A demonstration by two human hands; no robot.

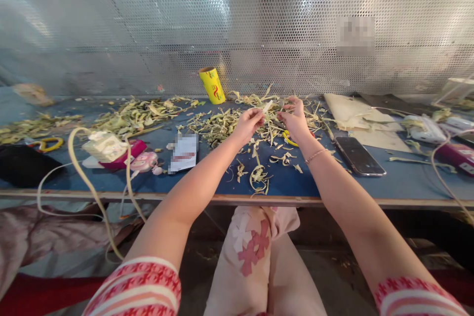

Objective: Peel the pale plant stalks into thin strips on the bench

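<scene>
Perforated metal sheeting walls off the far side of the blue counter [333,185], and glare on it washes out much of its upper part; 1 patch on it and a card [184,152] on the counter are blurred, so I cannot read either. My left hand [249,125] and right hand [296,119] meet above the far middle of the counter, over a heap of pale green plant trimmings [222,126]. Between them I pinch a short pale strip [267,106]: both grips are pressed together on it, fingertips close, though the exact contact points are too small to make out. The strip's long axis is tilted, its upper end pointing away from me and slightly right. Something yellow [289,139] lies under my right wrist, mostly hidden, and I cannot tell what it is.

More trimmings spread left along the back edge. A yellow roll [212,85] leans against the mesh behind the heap. A dark phone [359,156] lies flat just right of my right forearm. At the left sit a white and pink gadget [111,149] and looping pale cables [89,182], 1 running off the near edge. Bare blue surface stays open between my forearms and beside the phone. The right end of the counter is cut off by the frame.
</scene>
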